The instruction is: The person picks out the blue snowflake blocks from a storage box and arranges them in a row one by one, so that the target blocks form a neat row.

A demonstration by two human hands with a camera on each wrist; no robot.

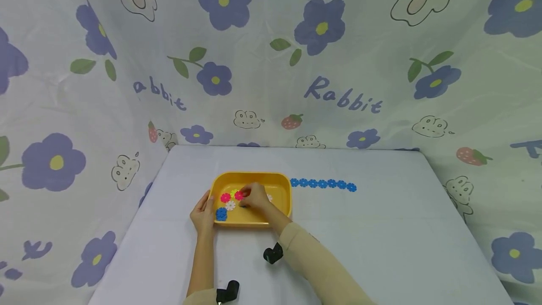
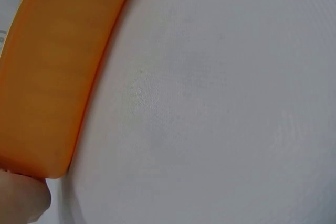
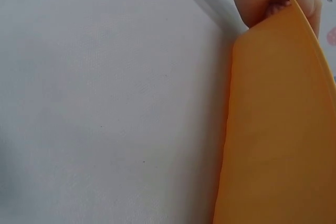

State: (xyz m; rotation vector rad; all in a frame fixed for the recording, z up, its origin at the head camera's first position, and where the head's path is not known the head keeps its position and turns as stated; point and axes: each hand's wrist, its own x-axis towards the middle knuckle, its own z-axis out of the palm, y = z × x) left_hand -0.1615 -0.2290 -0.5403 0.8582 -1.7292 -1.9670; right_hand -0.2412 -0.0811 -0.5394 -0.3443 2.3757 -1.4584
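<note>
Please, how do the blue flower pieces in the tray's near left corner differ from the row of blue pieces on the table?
The corner pieces are bunched together, while the row stretches out in a line. The corner pieces lie inside the yellow tray; the row lies outside it, on the white table. Both are blue and flower-like in outline.

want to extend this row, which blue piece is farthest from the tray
The blue piece at the row's right end; the row's other blue pieces all lie between it and the yellow tray.
</note>
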